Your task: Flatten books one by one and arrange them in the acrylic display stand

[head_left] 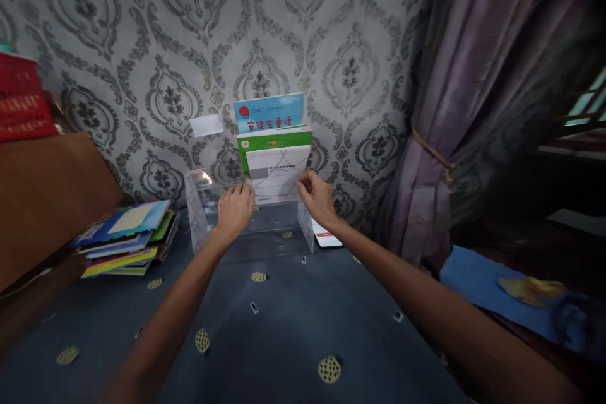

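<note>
A white book (280,178) with thin grey lines on its cover stands upright between my two hands. My left hand (235,207) grips its left edge with curled fingers, and my right hand (316,197) pinches the right edge. The book is at the front of a clear plastic rack (201,208); whether its bottom touches the rack I cannot tell. Right behind it rises a green book (274,137). Farther back a blue book (269,107) with red lettering stands taller, close to the wall.
To the left lies a stack of books (127,237) beside a brown box (52,189) with a red container (23,98) on it. Patterned dark cloth (284,328) covers the table. A purple curtain (440,107) hangs at right. A white card-like item (326,235) lies right of the rack.
</note>
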`<state>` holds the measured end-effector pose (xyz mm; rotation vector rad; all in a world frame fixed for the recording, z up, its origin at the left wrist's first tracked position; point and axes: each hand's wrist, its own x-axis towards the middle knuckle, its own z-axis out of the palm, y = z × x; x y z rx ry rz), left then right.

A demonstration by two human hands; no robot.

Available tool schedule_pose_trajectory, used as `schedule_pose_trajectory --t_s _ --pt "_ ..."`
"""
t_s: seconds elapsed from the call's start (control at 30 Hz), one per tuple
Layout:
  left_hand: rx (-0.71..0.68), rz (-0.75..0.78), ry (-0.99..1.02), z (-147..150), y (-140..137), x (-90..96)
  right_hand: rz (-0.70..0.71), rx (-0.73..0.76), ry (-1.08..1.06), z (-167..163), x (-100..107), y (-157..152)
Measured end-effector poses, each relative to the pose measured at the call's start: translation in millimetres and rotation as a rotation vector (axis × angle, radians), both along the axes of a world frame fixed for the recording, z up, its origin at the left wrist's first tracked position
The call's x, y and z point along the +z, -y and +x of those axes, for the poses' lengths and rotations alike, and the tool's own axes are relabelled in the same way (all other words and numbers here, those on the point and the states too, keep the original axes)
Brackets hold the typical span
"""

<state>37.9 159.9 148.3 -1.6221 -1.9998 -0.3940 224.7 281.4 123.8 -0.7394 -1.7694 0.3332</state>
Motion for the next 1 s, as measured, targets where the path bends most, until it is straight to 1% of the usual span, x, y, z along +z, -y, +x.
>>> schedule_pose_trajectory --t_s 0.1,0.17,0.27,0.37,0.47,0.53,0.57,0.7,0.77,0.8,0.9,1.0 --pt "-0.065 0.047 0.008 -7.9 5.8 -17.1 -0.027 0.063 0.014 -1.5 -18.1 17.3" --pt "-0.113 0.066 0.015 -15.0 11.1 -29.5 -0.059 0.133 0.041 -3.0 -37.8 34.9" --pt "-0.168 0.051 0.02 -27.2 20.1 -44.9 -0.108 0.257 0.089 -4.3 -69.7 67.2" --pt "-0.191 0.032 0.025 -41.8 31.1 -54.3 -0.15 0.349 0.16 -2.6 -94.1 97.6" --pt "-0.176 0.056 0.019 -62.1 47.1 -58.0 -0.208 0.388 0.213 3.0 -110.5 117.8" --pt "-0.11 0.089 0.016 -80.3 61.0 -57.7 -0.25 0.391 0.225 8.4 -119.9 124.9" --pt "-0.056 0.107 0.018 -90.7 68.6 -57.0 -0.273 0.388 0.231 11.2 -124.5 126.9" --pt "0.271 0.142 0.07 -137.7 97.7 -54.1 -0.365 0.408 0.295 18.9 -139.3 128.7" --pt "0.42 0.111 0.106 -161.0 109.4 -54.8 -0.386 0.424 0.329 19.9 -142.7 127.8" --pt "0.467 0.088 0.12 -171.6 114.4 -55.7 -0.385 0.426 0.337 20.0 -143.4 127.2" --pt "0.511 0.028 0.129 -196.9 125.2 -59.1 -0.375 0.43 0.349 19.4 -142.9 125.9" --pt "0.522 -0.024 0.138 -210.5 129.5 -60.2 -0.381 0.433 0.363 19.2 -141.6 125.5"
